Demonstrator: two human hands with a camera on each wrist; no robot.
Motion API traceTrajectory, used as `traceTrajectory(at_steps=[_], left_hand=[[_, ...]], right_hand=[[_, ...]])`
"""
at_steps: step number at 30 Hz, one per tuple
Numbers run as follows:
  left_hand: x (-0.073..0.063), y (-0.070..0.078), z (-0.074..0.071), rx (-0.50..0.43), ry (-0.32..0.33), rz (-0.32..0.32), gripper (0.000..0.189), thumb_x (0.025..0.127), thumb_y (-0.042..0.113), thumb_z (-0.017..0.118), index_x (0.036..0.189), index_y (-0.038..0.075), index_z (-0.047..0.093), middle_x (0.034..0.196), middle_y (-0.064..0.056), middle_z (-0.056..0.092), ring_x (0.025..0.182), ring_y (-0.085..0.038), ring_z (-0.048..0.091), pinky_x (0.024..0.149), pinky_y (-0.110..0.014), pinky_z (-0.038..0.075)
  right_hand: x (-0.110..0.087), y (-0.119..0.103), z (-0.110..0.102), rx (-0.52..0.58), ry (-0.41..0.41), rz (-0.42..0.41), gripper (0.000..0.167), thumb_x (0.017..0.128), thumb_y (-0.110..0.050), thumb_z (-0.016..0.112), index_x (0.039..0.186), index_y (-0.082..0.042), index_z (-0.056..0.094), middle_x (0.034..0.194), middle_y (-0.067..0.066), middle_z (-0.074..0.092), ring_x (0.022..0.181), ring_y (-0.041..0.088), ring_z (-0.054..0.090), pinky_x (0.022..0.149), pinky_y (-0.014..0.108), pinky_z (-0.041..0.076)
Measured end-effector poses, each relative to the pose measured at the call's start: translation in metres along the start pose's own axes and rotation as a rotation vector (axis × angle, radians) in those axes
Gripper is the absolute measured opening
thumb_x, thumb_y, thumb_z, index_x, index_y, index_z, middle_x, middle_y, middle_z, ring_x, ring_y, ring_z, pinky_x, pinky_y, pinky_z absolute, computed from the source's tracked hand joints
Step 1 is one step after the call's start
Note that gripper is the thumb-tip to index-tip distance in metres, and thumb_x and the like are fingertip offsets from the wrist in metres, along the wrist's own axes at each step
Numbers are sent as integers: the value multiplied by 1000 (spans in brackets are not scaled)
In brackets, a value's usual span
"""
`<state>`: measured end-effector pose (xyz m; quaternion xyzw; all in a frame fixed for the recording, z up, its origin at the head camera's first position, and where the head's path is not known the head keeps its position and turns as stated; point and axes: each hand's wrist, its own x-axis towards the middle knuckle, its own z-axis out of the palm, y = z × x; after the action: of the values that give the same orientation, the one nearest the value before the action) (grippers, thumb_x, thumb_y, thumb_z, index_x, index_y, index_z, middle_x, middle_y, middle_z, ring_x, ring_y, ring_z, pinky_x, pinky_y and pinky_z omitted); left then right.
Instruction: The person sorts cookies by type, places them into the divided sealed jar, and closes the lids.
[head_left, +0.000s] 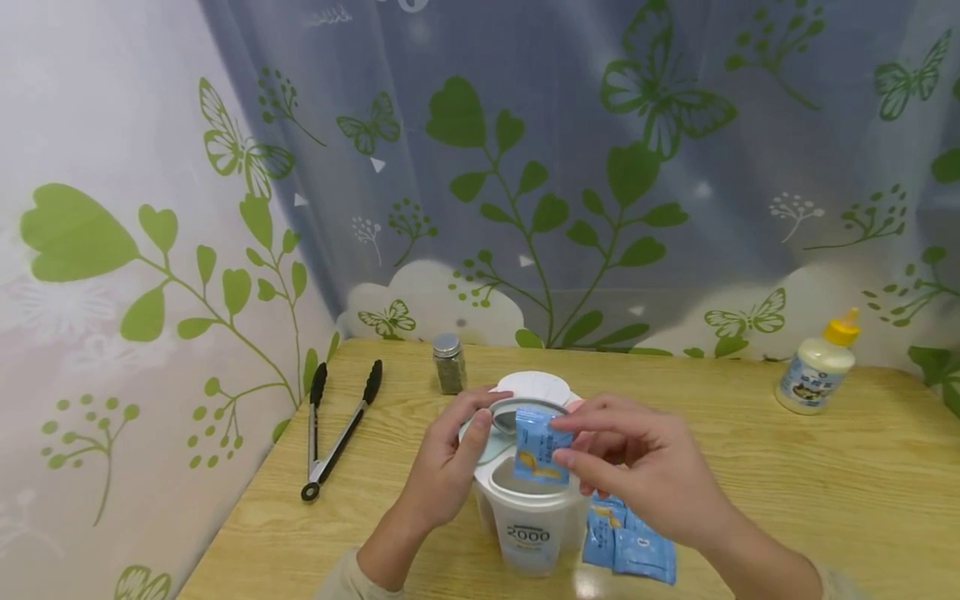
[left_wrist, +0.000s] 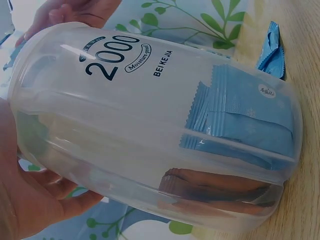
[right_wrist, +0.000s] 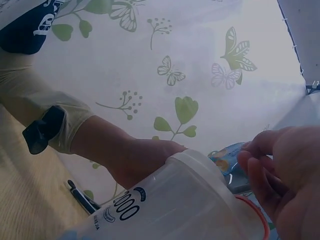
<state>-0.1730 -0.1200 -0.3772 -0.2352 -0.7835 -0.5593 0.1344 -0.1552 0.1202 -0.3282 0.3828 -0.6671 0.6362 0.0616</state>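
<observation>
A clear plastic storage container (head_left: 531,537) marked "2000" stands upright with a white top, one grey-rimmed flap raised. My left hand (head_left: 447,462) grips its upper left side near the flap; in the left wrist view, fingers (left_wrist: 75,202) reach round behind the wall. Between right thumb and fingertips, my right hand (head_left: 648,454) pinches a small blue snack packet (head_left: 534,458) over the front opening. Inside the container, blue packets (left_wrist: 250,112) and a brown packet (left_wrist: 215,192) lie at the bottom. More blue packets (head_left: 641,554) rest on the table to its right.
Black-tipped metal tongs (head_left: 341,446) lie spread at the left. Behind the container stands a small spice jar (head_left: 449,367) with a silver lid. A yellow-capped bottle (head_left: 813,375) is at the far right. A patterned curtain (head_left: 562,208) hangs along the wooden table's (head_left: 787,492) back edge.
</observation>
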Motion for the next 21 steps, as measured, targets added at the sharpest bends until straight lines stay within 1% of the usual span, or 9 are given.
traceTrajectory(at_steps=[3, 6, 8, 10, 13, 18, 21], left_hand=[[0, 1, 0, 2, -1, -3, 31, 107, 20, 41, 130, 21, 62, 142, 1, 58, 142, -24, 45, 115, -57, 35], [0, 1, 0, 0, 0, -7, 31, 107, 20, 41, 130, 22, 62, 142, 2, 58, 142, -23, 45, 115, -56, 35], [1, 1, 0, -4, 0, -5, 31, 107, 20, 42, 130, 22, 62, 142, 2, 58, 142, -23, 45, 115, -56, 36], [1, 1, 0, -2, 1, -9, 30, 107, 21, 42, 130, 23, 62, 142, 3, 58, 142, -23, 45, 114, -56, 37], [0, 1, 0, 1, -2, -18, 30, 107, 21, 42, 130, 24, 62, 141, 4, 58, 142, -22, 45, 114, -55, 38], [0, 0, 1, -4, -5, -16, 31, 108, 21, 41, 130, 22, 62, 143, 1, 57, 142, -24, 45, 113, -56, 38], [0, 0, 1, -6, -4, -11, 31, 108, 20, 41, 131, 21, 61, 143, 0, 57, 142, -25, 45, 113, -57, 39]], right_hand=[[-2, 3, 2, -77, -7, -70, 29, 83, 15, 70, 103, -6, 75, 97, 1, 66, 59, 10, 63, 46, 26, 52], [-3, 5, 2, -98, -18, -123, 32, 82, 18, 68, 98, -8, 76, 99, 2, 66, 60, 9, 61, 46, 23, 51], [-3, 5, 1, -97, -29, -135, 31, 82, 19, 67, 99, -6, 75, 98, 3, 67, 59, 9, 60, 45, 22, 50], [-3, 5, 0, -94, -37, -105, 29, 83, 17, 68, 101, -5, 75, 96, 3, 67, 58, 9, 60, 45, 23, 50], [-5, 5, -4, -74, -53, -35, 24, 86, 14, 68, 103, -2, 74, 93, 1, 68, 56, 12, 60, 45, 26, 51], [-8, 4, -9, -59, -77, 70, 20, 89, 8, 68, 105, -3, 73, 92, -2, 71, 56, 14, 61, 46, 29, 53], [-9, 2, -12, -56, -79, 104, 20, 89, 6, 68, 106, -3, 72, 90, -1, 72, 56, 14, 62, 46, 30, 53]])
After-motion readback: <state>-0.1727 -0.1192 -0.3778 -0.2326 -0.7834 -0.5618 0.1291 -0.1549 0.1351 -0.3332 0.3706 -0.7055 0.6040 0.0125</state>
